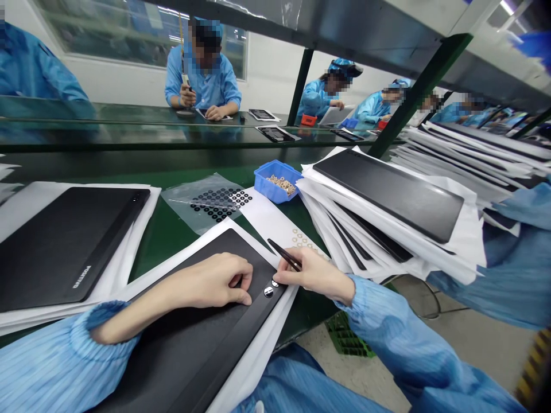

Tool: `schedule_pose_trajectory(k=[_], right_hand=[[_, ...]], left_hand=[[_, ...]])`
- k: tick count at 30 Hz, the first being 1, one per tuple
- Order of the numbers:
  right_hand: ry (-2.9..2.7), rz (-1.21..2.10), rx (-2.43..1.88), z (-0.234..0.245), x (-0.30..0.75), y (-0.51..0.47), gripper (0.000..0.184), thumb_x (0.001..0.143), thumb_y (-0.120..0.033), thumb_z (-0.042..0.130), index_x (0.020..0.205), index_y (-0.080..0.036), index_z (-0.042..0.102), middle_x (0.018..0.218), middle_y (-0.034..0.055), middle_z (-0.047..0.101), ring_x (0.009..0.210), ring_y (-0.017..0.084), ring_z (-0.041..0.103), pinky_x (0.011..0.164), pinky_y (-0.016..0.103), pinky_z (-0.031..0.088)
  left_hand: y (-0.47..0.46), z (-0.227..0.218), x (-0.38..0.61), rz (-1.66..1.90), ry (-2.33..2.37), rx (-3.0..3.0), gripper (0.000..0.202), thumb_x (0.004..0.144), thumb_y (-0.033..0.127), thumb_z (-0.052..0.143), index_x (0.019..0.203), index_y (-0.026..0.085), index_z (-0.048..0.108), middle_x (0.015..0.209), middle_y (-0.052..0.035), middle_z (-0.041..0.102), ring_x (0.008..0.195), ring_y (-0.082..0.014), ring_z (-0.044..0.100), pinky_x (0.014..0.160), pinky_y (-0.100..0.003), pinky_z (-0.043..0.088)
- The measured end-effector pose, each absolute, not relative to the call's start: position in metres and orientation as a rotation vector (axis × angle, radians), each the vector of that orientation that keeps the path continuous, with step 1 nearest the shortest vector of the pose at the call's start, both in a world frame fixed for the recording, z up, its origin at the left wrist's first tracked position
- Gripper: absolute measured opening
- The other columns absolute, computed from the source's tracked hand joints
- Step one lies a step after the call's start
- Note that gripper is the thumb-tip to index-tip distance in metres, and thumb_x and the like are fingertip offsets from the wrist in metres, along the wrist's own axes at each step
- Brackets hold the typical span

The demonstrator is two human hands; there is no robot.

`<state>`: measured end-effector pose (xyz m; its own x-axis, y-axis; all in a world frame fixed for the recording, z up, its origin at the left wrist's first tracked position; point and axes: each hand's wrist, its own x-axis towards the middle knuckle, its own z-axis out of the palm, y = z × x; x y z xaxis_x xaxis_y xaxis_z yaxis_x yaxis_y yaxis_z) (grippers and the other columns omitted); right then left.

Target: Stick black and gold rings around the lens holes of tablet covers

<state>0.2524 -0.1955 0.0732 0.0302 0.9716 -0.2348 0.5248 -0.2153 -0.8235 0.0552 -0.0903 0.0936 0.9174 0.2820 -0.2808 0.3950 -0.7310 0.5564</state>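
Note:
A black tablet back panel [189, 338] lies on white paper sheets in front of me, with two round shiny camera lenses [268, 292] near its upper right corner. My left hand [215, 279] rests on the panel, fingers loosely bent and thumb apart, with nothing visible in it. Between the fingers of my right hand [312, 272] is a pair of black tweezers [282, 252], one end pointing up and left. The fingertips of that hand touch the panel at the upper lens and partly cover it. Just beyond lies a white sheet [267, 221] with small tan rings [297, 238].
A blue bin [275, 189] holds small gold-coloured pieces. Left of it lies a clear bag [185, 201] with black rings. Stacked panels and paper stand at left [64, 246] and right [387, 195]. A green post [422, 94] and overhead shelf [344, 43] frame co-workers opposite.

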Motion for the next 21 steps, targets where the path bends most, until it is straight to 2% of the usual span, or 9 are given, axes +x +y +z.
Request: schedule_pose_trajectory(k=[3, 6, 9, 12, 17, 21], right_hand=[[-1.445, 1.140, -1.745, 0.069, 0.255, -0.194, 0.017, 0.068, -0.027, 0.068, 0.066, -0.016, 0.055, 0.058, -0.0054, 0.048, 0.055, 0.009, 0.042, 0.054, 0.021, 0.034], [-1.401, 0.965, -1.773, 0.064, 0.263, -0.196, 0.018, 0.072, -0.031, 0.065, 0.070, -0.016, 0.056, 0.062, -0.0034, 0.051, 0.059, 0.011, 0.046, 0.056, 0.023, 0.035], [-1.375, 0.777, -1.832, 0.059, 0.271, -0.202, 0.019, 0.078, -0.035, 0.060, 0.077, -0.016, 0.060, 0.069, -0.0001, 0.057, 0.065, 0.014, 0.051, 0.060, 0.024, 0.038], [-1.479, 0.817, -1.875, 0.058, 0.272, -0.208, 0.024, 0.081, -0.039, 0.057, 0.076, -0.016, 0.062, 0.064, -0.0005, 0.055, 0.063, 0.014, 0.052, 0.059, 0.025, 0.037], [-1.575, 0.867, -1.874, 0.062, 0.264, -0.211, 0.025, 0.082, -0.037, 0.056, 0.071, -0.015, 0.060, 0.064, -0.0004, 0.053, 0.064, 0.014, 0.049, 0.060, 0.026, 0.034], [-1.554, 0.861, -1.827, 0.071, 0.258, -0.210, 0.026, 0.084, -0.037, 0.051, 0.066, -0.018, 0.049, 0.059, -0.0041, 0.038, 0.056, 0.010, 0.038, 0.054, 0.024, 0.029]], left_hand=[[-0.091, 0.092, 0.055, -0.238, 0.485, 2.427, 0.023, 0.079, 0.035, 0.067, 0.068, 0.019, 0.055, 0.067, 0.0037, 0.049, 0.066, -0.0136, 0.046, 0.058, -0.024, 0.032], [-0.086, 0.084, 0.052, -0.122, 0.507, 2.451, 0.026, 0.080, 0.039, 0.064, 0.068, 0.019, 0.052, 0.065, 0.0033, 0.049, 0.062, -0.0138, 0.045, 0.056, -0.025, 0.033], [-0.073, 0.070, 0.047, 0.296, 0.668, 2.617, 0.025, 0.084, 0.042, 0.055, 0.075, 0.019, 0.052, 0.076, -0.0017, 0.053, 0.074, -0.0193, 0.050, 0.068, -0.030, 0.040], [-0.058, 0.056, 0.042, 0.580, 0.920, 2.668, 0.032, 0.085, 0.049, 0.048, 0.091, 0.018, 0.052, 0.093, -0.0080, 0.054, 0.091, -0.0265, 0.050, 0.081, -0.039, 0.042], [-0.048, 0.046, 0.042, 0.484, 1.058, 2.546, 0.039, 0.085, 0.055, 0.041, 0.095, 0.018, 0.050, 0.094, -0.0090, 0.054, 0.094, -0.0284, 0.052, 0.086, -0.043, 0.043], [-0.049, 0.047, 0.044, 0.475, 1.144, 2.494, 0.047, 0.083, 0.058, 0.039, 0.100, 0.016, 0.052, 0.098, -0.0110, 0.052, 0.100, -0.0304, 0.050, 0.092, -0.045, 0.041]])
